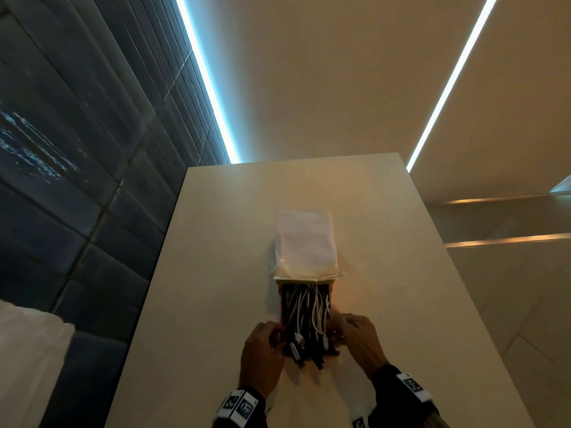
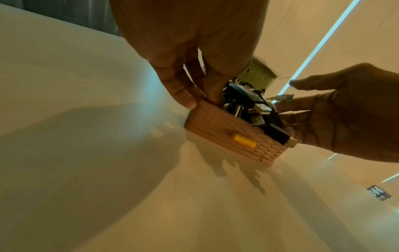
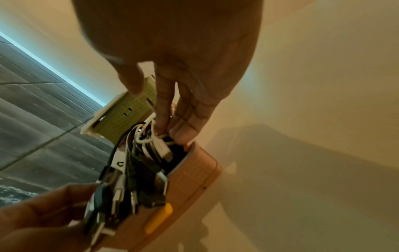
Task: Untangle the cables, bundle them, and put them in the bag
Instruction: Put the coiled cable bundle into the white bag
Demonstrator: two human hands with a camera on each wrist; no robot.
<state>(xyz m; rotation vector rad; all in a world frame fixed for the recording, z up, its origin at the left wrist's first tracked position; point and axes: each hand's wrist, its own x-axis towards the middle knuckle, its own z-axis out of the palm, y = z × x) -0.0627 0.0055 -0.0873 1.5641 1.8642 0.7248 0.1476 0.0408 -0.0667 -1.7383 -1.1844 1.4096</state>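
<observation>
A pink box point(image 1: 282, 307) with a yellow latch point(image 2: 244, 140) lies open on the table, stuffed with black and white cables point(image 1: 306, 316) whose plugs spill over its near end. Its green lid point(image 3: 125, 116) stands at the far end. A white cloth bag point(image 1: 304, 242) lies flat just beyond it. My left hand point(image 2: 200, 101) pinches the box's near-left corner, thumb outside and a finger inside. My right hand point(image 3: 168, 119) reaches down with straight fingers onto the cables point(image 3: 140, 162) at the box's right wall, thumb held apart.
The pale table point(image 1: 216, 273) runs away from me, bare around the box and bag. A dark panelled wall point(image 1: 77, 180) stands along its left side. A white cushion-like shape point(image 1: 27, 350) sits at the lower left.
</observation>
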